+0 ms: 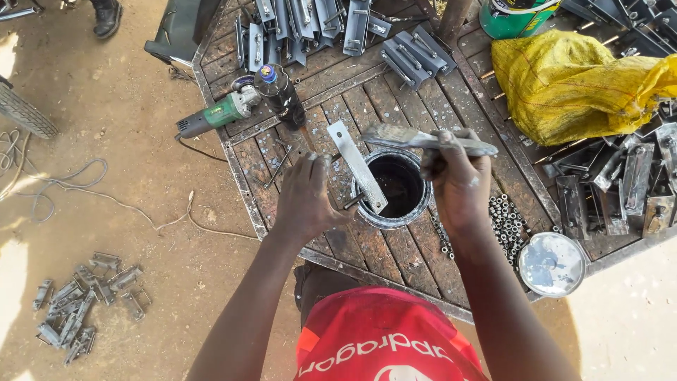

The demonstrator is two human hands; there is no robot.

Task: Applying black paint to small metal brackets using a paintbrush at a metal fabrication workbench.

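Mid-frame we've got the left hand [305, 200] gripping a flat metal bar [358, 166] by its small rod, fingers closed. The bar's long axis runs diagonally, upper left down to lower right, resting over the rim of the open paint can [423, 204] on the counter [395, 247]. Our right hand [458, 180] is clamped on a paintbrush [423, 139] lying roughly horizontal above the can, bristles pointing left.

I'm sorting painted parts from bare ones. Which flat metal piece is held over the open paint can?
The pale flat metal strip, gripped by the left hand, lies across the paint can rim; the other latch pieces lie piled farther up the table.
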